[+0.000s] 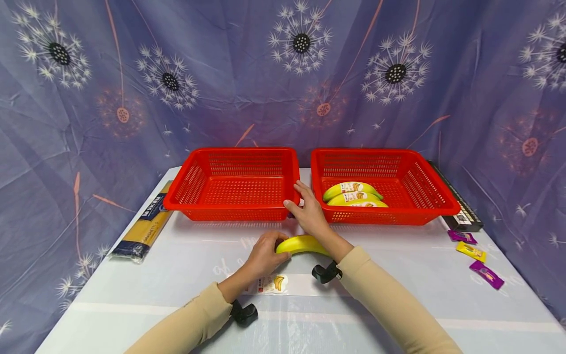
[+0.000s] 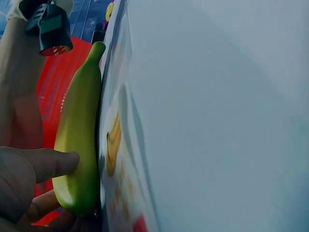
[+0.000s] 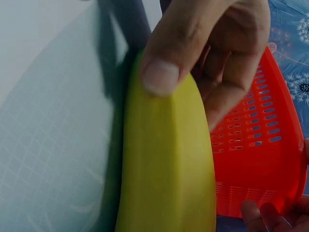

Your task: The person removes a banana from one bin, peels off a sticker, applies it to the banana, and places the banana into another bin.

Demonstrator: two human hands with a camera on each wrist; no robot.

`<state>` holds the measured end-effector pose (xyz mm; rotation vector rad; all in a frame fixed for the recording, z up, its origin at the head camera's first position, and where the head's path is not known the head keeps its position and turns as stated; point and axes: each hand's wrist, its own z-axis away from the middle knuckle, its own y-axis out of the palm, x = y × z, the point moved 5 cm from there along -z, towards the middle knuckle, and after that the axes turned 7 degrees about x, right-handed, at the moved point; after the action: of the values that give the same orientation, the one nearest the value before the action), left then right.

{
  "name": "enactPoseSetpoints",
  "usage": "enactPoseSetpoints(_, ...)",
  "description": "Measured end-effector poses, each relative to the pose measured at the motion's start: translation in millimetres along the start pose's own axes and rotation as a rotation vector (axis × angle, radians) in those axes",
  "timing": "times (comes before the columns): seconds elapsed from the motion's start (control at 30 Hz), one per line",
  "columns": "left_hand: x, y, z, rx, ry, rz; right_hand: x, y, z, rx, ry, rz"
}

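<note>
Item: banana [image 1: 302, 244], yellow, lying on the white table [image 1: 132, 290] just before two red baskets. One end is gripped by the curled left hand [image 1: 265, 255], so it is kept from rolling. Left basket [image 1: 234, 184]: near corner is pinched by the right hand [image 1: 309, 214], steadying it. Right basket [image 1: 384, 187]: three bananas held inside.
</note>
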<state>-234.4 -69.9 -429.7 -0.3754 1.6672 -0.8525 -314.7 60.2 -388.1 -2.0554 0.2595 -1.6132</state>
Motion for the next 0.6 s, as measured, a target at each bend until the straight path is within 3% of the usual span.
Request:
enactPoseSetpoints(0.3, -5.6, 6.0, -6.3, 0.013, 0.004, -0.012, 2.3, 0.0, 1.3, 0.015, 0.007, -0.004)
enactPoseSetpoints(0.6, -8.9, -12.1, 5.4, -0.026, 0.012, 0.034, 7.3, -0.7, 15.8, 0.025, -0.041, 0.009)
